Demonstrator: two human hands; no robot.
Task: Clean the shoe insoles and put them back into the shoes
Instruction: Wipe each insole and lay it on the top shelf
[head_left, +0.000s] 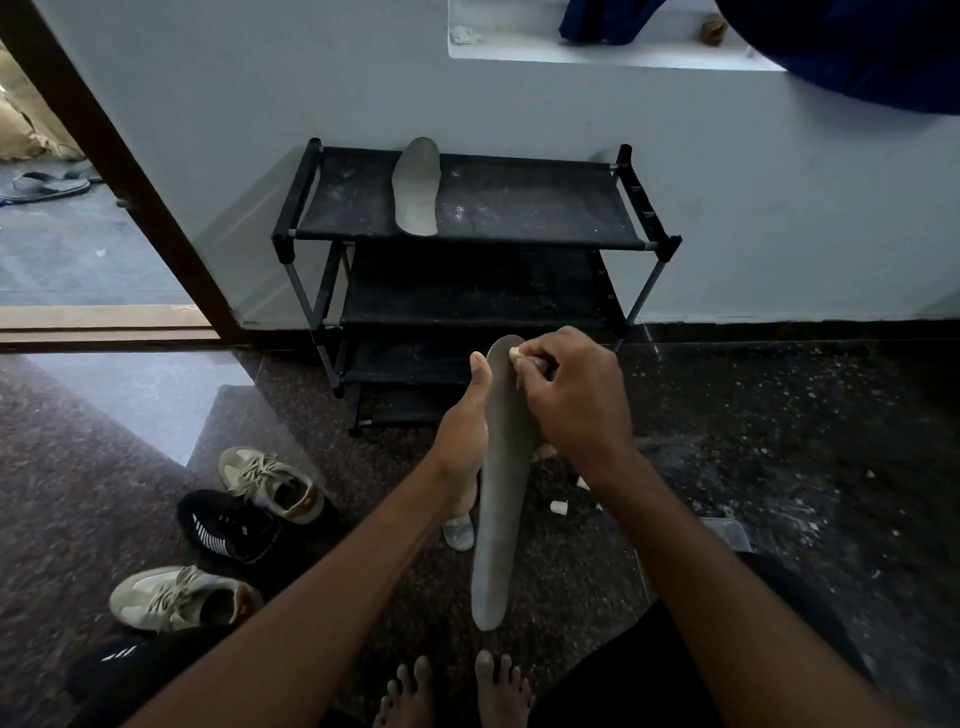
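A long grey insole (500, 519) stands nearly upright in front of me. My left hand (464, 441) grips it from the left, thumb along its upper edge. My right hand (576, 400) is curled around a small pale object, too small to identify, and presses it against the insole's top end. A second grey insole (417, 187) lies on the top shelf of the black shoe rack (545, 208). Two beige sneakers (270, 483) (179, 597) and a black sneaker (228, 525) sit on the floor at the left.
The rack stands against a pale wall. A doorway with a brown frame (130, 171) opens at the left, sandals (44, 186) beyond it. Another dark shoe (119, 660) lies at bottom left. Small white bits (558, 506) and a pale slipper (460, 532) lie on the speckled floor. My bare feet (457, 696) are below.
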